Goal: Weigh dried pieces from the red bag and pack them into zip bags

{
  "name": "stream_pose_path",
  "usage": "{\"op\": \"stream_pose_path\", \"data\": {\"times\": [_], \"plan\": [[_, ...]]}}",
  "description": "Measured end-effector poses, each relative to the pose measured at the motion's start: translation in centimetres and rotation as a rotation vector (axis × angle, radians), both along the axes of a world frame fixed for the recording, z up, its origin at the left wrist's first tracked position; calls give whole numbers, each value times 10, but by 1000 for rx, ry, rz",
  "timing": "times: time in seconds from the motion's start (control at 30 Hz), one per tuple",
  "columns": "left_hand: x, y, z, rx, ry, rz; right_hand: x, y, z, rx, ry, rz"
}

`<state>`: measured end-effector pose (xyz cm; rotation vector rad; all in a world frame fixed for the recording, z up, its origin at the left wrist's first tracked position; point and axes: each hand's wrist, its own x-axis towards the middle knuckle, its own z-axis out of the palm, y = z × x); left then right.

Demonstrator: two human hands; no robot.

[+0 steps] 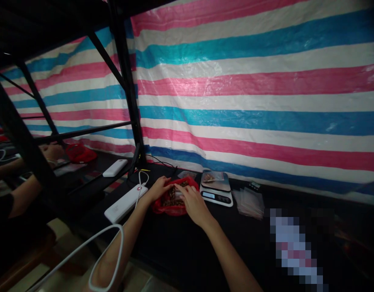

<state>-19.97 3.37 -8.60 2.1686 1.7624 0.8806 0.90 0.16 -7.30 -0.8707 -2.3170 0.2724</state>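
My left hand (159, 187) grips the left rim of a red plastic bag (170, 209) full of small brown pieces, on a black table (180, 251). My right hand (193, 202) reaches into the bag's mouth, fingers curled over a small clear packet (178, 195); whether it grips the packet I cannot tell for sure. Just right of the bag stands a white digital scale (216, 190) with a small filled clear packet (213, 177) lying on its pan.
A pile of flat clear bags (250, 201) lies right of the scale. A white power bank (125, 203) with a cable sits left of the bag, another (115, 168) further back. A black metal rack (126, 93) stands left; another person's arm (22, 194) works beyond it. Striped tarp (253, 97) behind.
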Motion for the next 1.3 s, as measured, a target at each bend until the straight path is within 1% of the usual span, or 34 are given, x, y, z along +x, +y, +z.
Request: {"op": "stream_pose_path", "data": {"times": [0.07,0.17,0.3,0.5,0.6,0.7,0.77,0.87,0.93,1.1,1.2,1.3], "plan": [[0,1,-3,0,34,17,4,5,-3,28,-99,-66],[-1,0,-5,42,42,57,8,11,-7,36,-179,-128],[4,-6,0,27,-21,50,9,11,-5,30,-204,-136],[18,-11,5,30,-110,151,6,9,0,22,-202,-126],[21,-10,2,20,-230,174,4,11,-3,17,-166,-102],[22,-6,-4,-1,-411,171,2,14,-8,-12,-111,-92],[23,-2,-9,-31,-586,152,1,16,-11,-34,-63,-69],[26,4,-16,-108,-907,129,-3,16,-15,-56,15,-21],[28,6,-19,-128,-1049,143,-6,15,-19,-72,68,-9],[29,7,-18,-68,-1169,228,-15,15,-26,-142,183,-27],[29,6,-16,-49,-1193,248,-17,15,-26,-176,182,-39],[29,5,-14,-25,-1223,259,-17,13,-23,-167,151,-44]]}}
